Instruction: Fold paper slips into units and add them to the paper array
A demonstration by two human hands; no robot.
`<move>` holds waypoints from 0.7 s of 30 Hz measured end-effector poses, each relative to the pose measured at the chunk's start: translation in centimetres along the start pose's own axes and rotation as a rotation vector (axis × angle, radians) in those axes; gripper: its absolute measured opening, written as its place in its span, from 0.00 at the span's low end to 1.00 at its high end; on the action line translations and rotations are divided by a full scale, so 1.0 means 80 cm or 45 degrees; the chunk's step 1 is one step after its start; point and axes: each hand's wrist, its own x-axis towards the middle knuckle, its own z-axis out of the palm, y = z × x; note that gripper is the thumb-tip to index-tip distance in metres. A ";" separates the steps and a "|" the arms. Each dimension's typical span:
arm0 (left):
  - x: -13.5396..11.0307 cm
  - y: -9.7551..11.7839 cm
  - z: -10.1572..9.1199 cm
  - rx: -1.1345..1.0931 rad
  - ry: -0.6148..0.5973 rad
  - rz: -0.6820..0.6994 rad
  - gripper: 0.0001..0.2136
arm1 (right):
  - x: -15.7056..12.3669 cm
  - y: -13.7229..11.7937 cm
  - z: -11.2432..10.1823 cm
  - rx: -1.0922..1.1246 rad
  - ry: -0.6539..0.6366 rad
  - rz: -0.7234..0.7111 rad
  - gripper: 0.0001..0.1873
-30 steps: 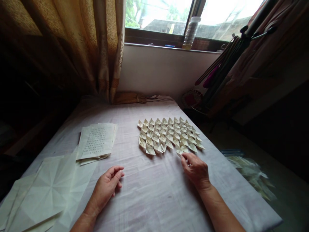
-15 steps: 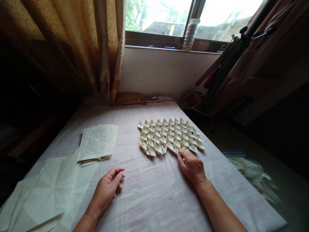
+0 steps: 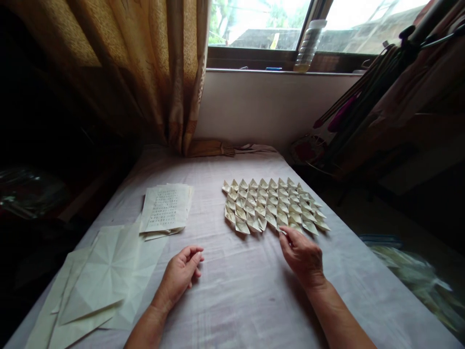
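Note:
Several small folded cream paper pieces (image 3: 272, 206) lie in neat rows on the cloth-covered table (image 3: 236, 291). My right hand (image 3: 303, 257) rests at the near edge of this patch, its fingertips pinched on one folded piece in the front row. My left hand (image 3: 179, 276) lies on the cloth to the left, fingers loosely curled and apart, holding nothing. A stack of printed paper sheets (image 3: 166, 211) sits beyond my left hand. Large creased sheets (image 3: 105, 274) lie at the near left.
A curtain (image 3: 152, 68) hangs at the back left beside a window with a plastic bottle (image 3: 308, 46) on its sill. Poles and fabric lean at the right (image 3: 366, 92). A clear bag of folded pieces (image 3: 414, 278) lies off the table's right side.
The view has swung left, so everything sits further right in frame. My right hand stays at the front row of folded pieces; my left hand has hardly moved on the cloth.

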 end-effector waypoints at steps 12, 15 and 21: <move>0.001 0.002 -0.002 0.041 -0.015 -0.003 0.27 | -0.034 -0.022 0.003 0.135 -0.405 0.232 0.15; 0.000 0.002 -0.001 0.036 -0.005 -0.004 0.26 | -0.035 -0.007 0.006 0.048 -0.418 0.357 0.16; 0.001 0.003 -0.003 0.023 -0.012 -0.009 0.26 | -0.035 0.000 0.008 -0.010 -0.453 0.433 0.16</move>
